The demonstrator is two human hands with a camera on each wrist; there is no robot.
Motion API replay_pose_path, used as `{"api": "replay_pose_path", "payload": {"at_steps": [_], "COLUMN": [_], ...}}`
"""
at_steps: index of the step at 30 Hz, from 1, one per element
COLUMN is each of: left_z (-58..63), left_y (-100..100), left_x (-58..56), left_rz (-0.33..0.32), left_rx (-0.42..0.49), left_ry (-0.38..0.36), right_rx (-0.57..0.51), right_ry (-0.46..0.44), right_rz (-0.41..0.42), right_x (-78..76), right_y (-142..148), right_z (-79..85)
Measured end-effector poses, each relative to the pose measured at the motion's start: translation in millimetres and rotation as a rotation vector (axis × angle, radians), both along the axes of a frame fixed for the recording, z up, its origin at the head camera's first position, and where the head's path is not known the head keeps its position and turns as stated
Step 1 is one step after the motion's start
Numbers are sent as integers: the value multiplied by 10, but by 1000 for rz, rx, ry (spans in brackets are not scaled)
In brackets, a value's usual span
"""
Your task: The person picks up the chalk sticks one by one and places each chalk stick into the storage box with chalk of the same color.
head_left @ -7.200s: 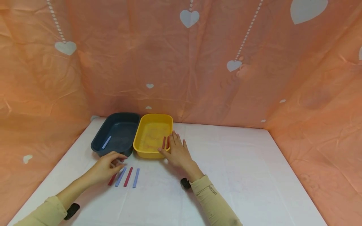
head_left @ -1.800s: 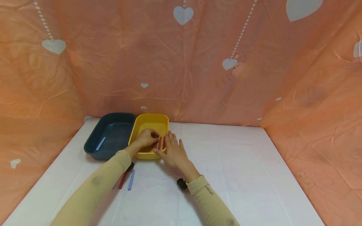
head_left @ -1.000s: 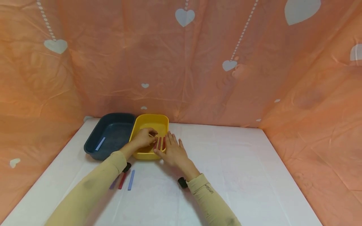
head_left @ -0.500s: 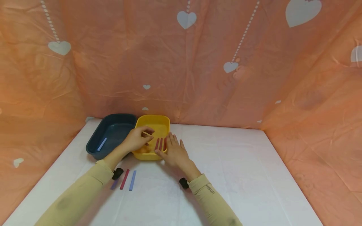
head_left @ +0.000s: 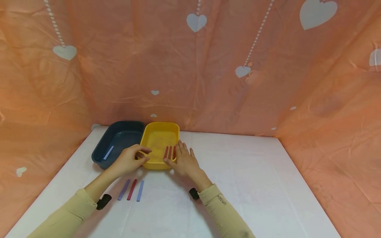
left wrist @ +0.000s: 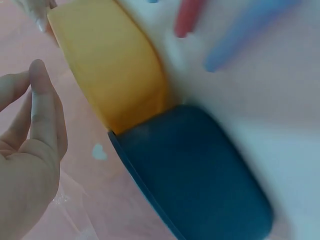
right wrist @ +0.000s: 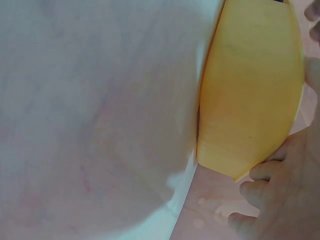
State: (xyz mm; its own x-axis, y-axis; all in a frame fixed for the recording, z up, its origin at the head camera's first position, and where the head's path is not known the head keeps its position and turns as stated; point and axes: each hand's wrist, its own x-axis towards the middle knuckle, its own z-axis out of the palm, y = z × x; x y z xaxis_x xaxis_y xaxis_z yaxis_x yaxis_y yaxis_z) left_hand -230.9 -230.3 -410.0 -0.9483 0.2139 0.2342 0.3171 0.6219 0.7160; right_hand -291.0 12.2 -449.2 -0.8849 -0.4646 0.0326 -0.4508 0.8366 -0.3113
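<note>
My left hand (head_left: 128, 161) hangs over the near left corner of the yellow tray (head_left: 159, 166), fingers loosely bent, holding nothing. My right hand (head_left: 187, 164) rests against the tray's right side, fingers straight along the wall and thumb at the near rim. Three red sticks (head_left: 170, 152) lie side by side in the yellow tray's right part. A light blue stick (head_left: 108, 152) is in the dark blue tray (head_left: 102, 163). On the table before the trays lie a violet-blue stick (head_left: 123, 189), a red stick (head_left: 132, 189) and a light blue stick (head_left: 140, 191).
Both trays stand side by side at the back left of the white table (head_left: 253, 185). An orange curtain (head_left: 190, 82) with pale hearts encloses the back and sides. A black wrist camera (head_left: 103, 202) sits on the left wrist, another (head_left: 194, 193) on the right.
The leftmost red stick has gone from the table into the yellow tray, beside the two there. My left hand has let go and drawn back leftward. My right hand stays at the tray.
</note>
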Motion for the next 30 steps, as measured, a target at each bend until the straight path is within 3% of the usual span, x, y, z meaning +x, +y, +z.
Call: {"api": "replay_pose_path", "payload": {"at_steps": [3,15,21,30], "left_z": [-10,-114,-212,-369], "left_y": [-62,-259,-345,-429], "left_x": [90,425,487,530], "left_rz": [15,36,11,18], "left_rx": [-51,-176,-236,-325], "left_ry": [6,-92,-67,-109], "right_rx": [-1,-10,-12,-19], "right_ry": [3,-15,-21,-23], "right_rz": [-1,1,-6,-2], "right_x": [-2,12,3,21], "right_y": [2,1,-1,-21], "right_z": [-1,25,26,14]}}
